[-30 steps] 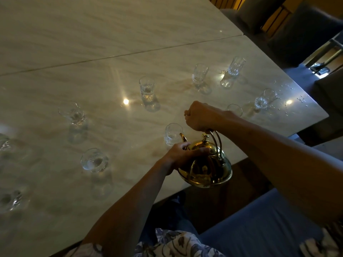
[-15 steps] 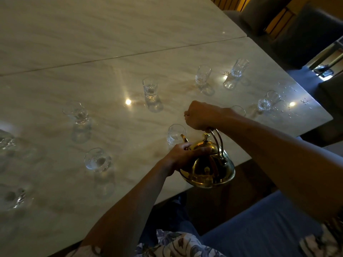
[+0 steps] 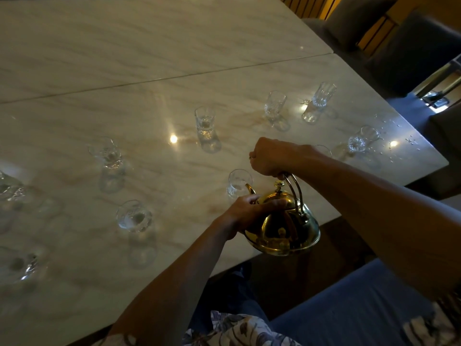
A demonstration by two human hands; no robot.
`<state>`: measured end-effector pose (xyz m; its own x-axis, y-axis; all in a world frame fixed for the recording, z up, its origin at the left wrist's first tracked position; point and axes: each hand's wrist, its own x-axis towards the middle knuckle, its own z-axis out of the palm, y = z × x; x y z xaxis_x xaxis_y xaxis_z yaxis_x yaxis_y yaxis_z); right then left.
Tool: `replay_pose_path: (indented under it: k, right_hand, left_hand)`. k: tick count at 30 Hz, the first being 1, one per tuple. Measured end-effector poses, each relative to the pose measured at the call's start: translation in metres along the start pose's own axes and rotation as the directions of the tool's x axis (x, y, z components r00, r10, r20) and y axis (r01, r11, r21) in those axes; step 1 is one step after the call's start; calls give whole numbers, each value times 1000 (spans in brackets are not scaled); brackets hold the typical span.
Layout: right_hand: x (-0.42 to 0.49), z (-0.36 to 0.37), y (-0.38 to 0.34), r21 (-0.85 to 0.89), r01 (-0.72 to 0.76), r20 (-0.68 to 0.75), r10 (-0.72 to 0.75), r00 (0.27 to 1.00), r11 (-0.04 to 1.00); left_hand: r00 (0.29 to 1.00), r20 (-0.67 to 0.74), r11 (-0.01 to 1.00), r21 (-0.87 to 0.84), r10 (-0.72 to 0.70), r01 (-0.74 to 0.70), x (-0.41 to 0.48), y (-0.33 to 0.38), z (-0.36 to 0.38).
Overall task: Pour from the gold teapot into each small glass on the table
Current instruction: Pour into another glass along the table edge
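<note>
The gold teapot [image 3: 283, 227] hangs over the table's near edge, tilted, with its spout at the rim of a small glass [image 3: 239, 183]. My right hand [image 3: 270, 156] is closed around the pot's arched handle from above. My left hand [image 3: 252, 211] presses on the lid and the pot's left side. Several more small glasses stand on the marble table [image 3: 149, 58]: one at centre [image 3: 205, 122], two at the back right [image 3: 274, 104] [image 3: 323, 94], one at the far right [image 3: 363, 139], two on the left [image 3: 108, 153] [image 3: 134, 216]. Another glass is mostly hidden behind my right wrist.
More glasses sit at the left edge [image 3: 10, 186] [image 3: 23, 267]. Water drops lie on the table's right corner [image 3: 396, 136]. Grey chairs [image 3: 411, 51] stand beyond the right side. A blue cushion [image 3: 361, 308] and my patterned clothing lie below the table edge.
Both hands and the teapot have stayed over the same glass. The whole view has slid a little right and down as my head moved.
</note>
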<state>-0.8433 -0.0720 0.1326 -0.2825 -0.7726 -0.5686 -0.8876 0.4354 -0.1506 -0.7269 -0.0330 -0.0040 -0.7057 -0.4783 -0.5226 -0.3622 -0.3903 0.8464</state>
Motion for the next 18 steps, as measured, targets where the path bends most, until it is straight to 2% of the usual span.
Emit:
replay_pose_path:
  k: [18]
  right_hand:
    - [-1,5,10,9,17,-52,-16,999,1000]
  left_hand:
    - [1000,4,1000,22,-6,6,1,2,4]
